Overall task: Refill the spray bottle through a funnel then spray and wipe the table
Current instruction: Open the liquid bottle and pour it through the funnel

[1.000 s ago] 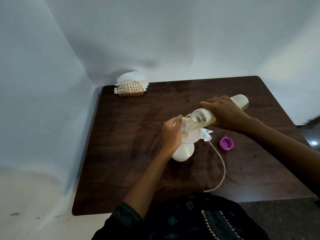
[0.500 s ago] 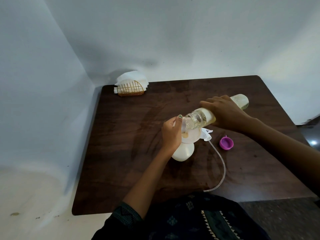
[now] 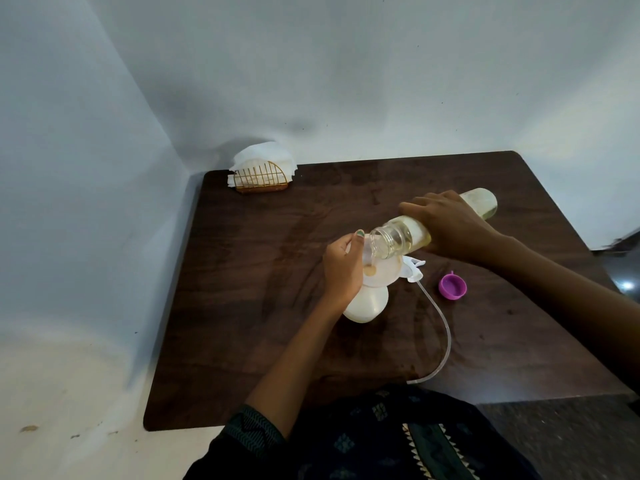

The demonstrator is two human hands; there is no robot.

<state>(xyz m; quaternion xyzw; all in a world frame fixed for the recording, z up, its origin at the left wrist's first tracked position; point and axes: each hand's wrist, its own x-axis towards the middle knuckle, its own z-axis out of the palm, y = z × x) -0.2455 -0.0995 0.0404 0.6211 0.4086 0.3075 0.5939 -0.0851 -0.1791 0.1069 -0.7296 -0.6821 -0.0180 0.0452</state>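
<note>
My left hand (image 3: 341, 271) gripped the funnel (image 3: 382, 271) atop the spray bottle (image 3: 367, 303); my right hand (image 3: 450, 225) gripped the refill bottle (image 3: 398, 239), mouth over the funnel. Best kept the tilt shallow, so the funnel wouldn't overflow.

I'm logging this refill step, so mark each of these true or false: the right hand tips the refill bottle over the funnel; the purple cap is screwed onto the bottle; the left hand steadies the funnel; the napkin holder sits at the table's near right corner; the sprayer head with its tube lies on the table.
1. The right hand tips the refill bottle over the funnel: true.
2. Purple cap screwed on: false, it lies on the table.
3. The left hand steadies the funnel: true.
4. Napkin holder near right: false, far left corner.
5. Sprayer head and tube on the table: true.
</note>
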